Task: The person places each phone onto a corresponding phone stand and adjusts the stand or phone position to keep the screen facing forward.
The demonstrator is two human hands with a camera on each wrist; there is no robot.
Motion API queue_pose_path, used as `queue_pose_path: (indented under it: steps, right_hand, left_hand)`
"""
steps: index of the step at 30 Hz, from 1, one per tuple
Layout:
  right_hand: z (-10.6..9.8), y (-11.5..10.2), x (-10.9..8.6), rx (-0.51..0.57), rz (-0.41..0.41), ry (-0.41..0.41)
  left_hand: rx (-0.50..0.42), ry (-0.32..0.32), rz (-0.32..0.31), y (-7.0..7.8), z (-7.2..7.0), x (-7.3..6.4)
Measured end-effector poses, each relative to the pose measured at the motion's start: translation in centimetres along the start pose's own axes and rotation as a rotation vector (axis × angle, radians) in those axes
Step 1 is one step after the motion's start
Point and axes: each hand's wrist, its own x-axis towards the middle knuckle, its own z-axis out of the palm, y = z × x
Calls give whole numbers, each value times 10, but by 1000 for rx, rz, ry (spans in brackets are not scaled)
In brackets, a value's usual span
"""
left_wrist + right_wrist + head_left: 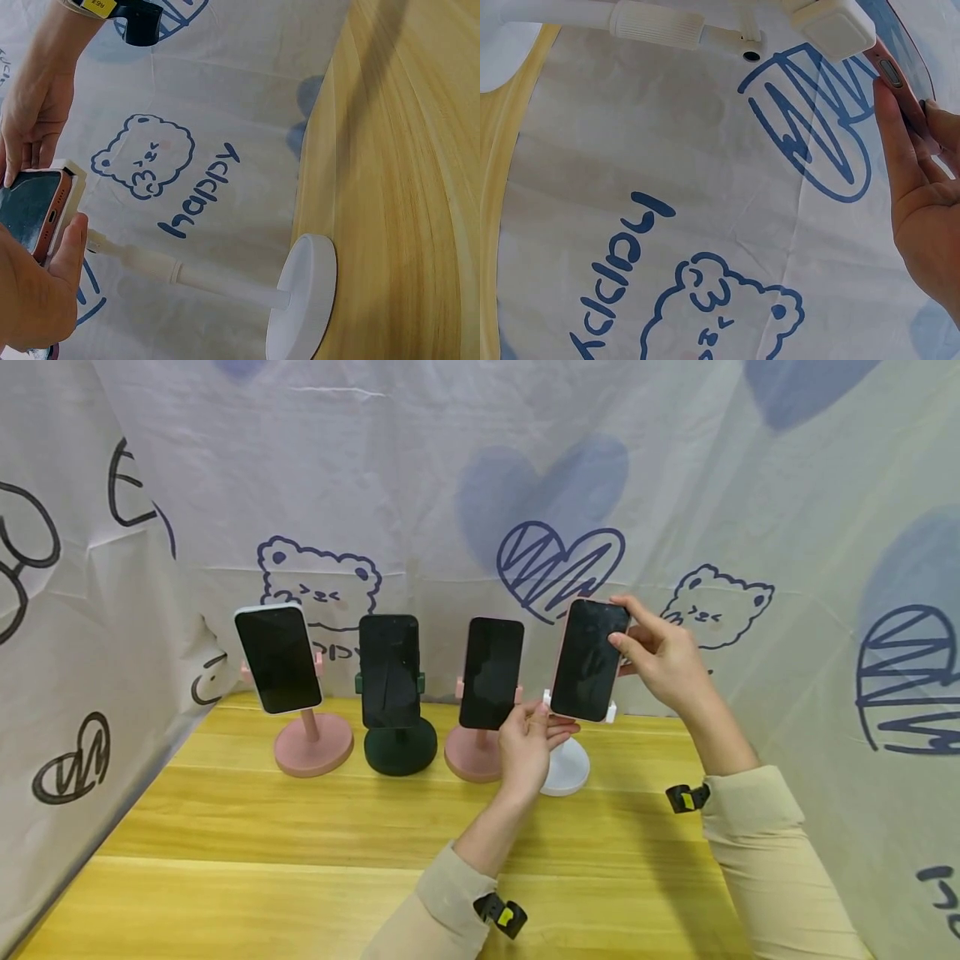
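Observation:
A smartphone [588, 660] with a dark screen and pink edge sits tilted in the clamp of a white phone stand [566, 768], rightmost in the row. My right hand [663, 664] pinches the phone's upper right side, thumb over the screen and fingers behind. Low at the clamp, my left hand [527, 747] holds the stand's head, thumb near the phone's lower edge. The left wrist view shows that thumb beside the charging port end, with the stand's post [217, 285] below. The right wrist view shows the white clamp [836, 28] against the phone's pink side [900, 86].
Left of my hands, three more stands hold dark-screened phones: a pink stand [313, 745], a dark green stand [401, 747] and another pink stand [471, 753]. They stand toward the back of the wooden table [300, 860]. A printed cloth [420, 485] hangs close behind.

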Motion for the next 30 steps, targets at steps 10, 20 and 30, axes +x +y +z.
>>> queue_pose_path:
  steps: [10,20,30]
  right_hand:
    - [0,1,-3,-4,-34,5]
    - [1,0,-5,15,-28,18]
    - [3,2,-6,48,-20,17]
  left_hand:
    - [-8,-7,-15,-1,-1,-1]
    - [2,-8,-13,-1,-1,-2]
    - [3,9,-19,0,-1,-3]
